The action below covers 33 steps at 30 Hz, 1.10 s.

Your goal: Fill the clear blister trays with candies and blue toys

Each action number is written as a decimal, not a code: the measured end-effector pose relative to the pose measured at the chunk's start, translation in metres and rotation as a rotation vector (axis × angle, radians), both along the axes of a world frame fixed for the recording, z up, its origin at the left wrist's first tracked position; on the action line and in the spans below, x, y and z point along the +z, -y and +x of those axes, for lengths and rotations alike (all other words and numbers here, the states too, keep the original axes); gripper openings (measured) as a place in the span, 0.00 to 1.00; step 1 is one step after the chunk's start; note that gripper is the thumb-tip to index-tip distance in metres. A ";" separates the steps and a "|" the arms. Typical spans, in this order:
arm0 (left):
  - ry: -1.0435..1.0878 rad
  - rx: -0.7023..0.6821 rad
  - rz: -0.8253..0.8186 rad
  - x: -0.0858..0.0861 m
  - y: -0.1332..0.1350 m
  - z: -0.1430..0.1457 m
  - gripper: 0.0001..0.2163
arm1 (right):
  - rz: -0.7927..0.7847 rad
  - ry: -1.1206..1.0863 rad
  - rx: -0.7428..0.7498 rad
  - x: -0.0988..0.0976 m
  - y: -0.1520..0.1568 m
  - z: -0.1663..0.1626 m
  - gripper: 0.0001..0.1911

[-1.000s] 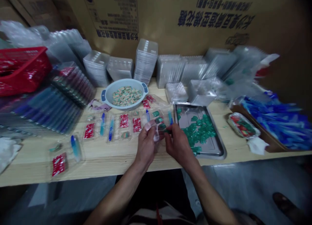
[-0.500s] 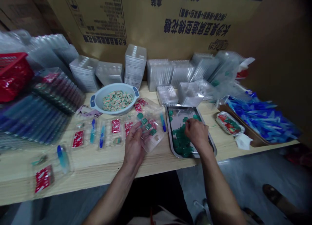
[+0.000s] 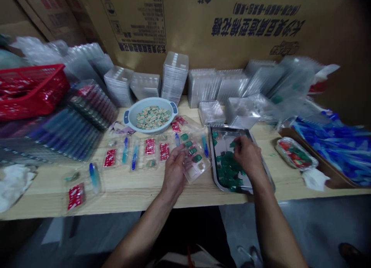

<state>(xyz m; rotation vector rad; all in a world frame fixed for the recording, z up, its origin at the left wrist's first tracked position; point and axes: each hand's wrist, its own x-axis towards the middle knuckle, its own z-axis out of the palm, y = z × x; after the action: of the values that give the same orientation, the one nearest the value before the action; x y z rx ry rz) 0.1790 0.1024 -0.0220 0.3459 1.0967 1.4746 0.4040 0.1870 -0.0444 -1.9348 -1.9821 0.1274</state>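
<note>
Right now the person's left hand [image 3: 174, 169] is gripping the near edge of a clear plastic blister tray [image 3: 198, 171], fingers curled over its rim, and the tray is sitting at a slant on the pale wooden table [image 3: 43, 194]. Small green wrapped pieces [image 3: 188, 144] are lying in a diagonal row of its cells. The right hand [image 3: 247, 156] is curving downward over a stainless steel tray [image 3: 213, 167], just beside the blister tray, with its fingertips at a loose heap of more green pieces [image 3: 227, 169] - whether they are pinching one, I cannot tell. Just left of the hands, part-filled blister packs [image 3: 149, 154] are lying in a row, holding red sachets and blue-and-clear items. Behind them, a pale blue two-handled bowl [image 3: 150, 100] is holding a pile of small wrapped sweets [image 3: 153, 118]. Stacks of empty clear trays [image 3: 174, 77] are standing against a printed cardboard carton [image 3: 203, 28], a red plastic basket [image 3: 29, 94] is sitting far left, and blue items are filling a brown tray [image 3: 333, 152] - far right.
</note>
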 end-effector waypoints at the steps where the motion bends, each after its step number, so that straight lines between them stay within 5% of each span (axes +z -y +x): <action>1: 0.013 0.002 -0.002 0.000 -0.001 0.001 0.16 | 0.055 -0.097 0.065 0.002 0.006 -0.001 0.15; 5: 0.060 0.016 -0.003 0.000 -0.003 0.004 0.15 | 0.016 -0.415 0.372 0.015 0.040 -0.021 0.12; 10: 0.054 0.037 -0.011 0.001 -0.002 0.005 0.17 | 0.053 -0.443 0.541 0.021 0.071 -0.058 0.12; 33: 0.009 0.046 0.003 0.001 0.004 -0.004 0.15 | 0.099 -0.432 0.513 0.013 0.080 -0.082 0.06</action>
<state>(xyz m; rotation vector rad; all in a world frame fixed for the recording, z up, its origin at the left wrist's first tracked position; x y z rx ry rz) 0.1746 0.0983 -0.0205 0.3179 1.1021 1.5170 0.3219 0.1071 -0.0315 -1.1729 -2.0753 0.5193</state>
